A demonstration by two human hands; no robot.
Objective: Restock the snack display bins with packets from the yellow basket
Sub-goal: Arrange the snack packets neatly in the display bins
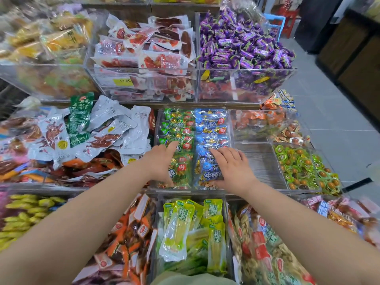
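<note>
Flatly, left hand (162,161), right hand (233,166), touching packets (211,125)

Grey tiled floor (329,95), dark cabinets (353,58)

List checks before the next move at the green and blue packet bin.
1. Left hand on green packets, fingers straight: ok.
2. Right hand flat on blue packets: ok.
3. Green and blue rows kept apart in the clear bin: ok.
4. Packets sitting below the bin's rim: cannot tell.
5. Yellow basket within reach: cannot tell, not in view.
6. Compartment to the right stocked: not ok, wood base showing.
</note>
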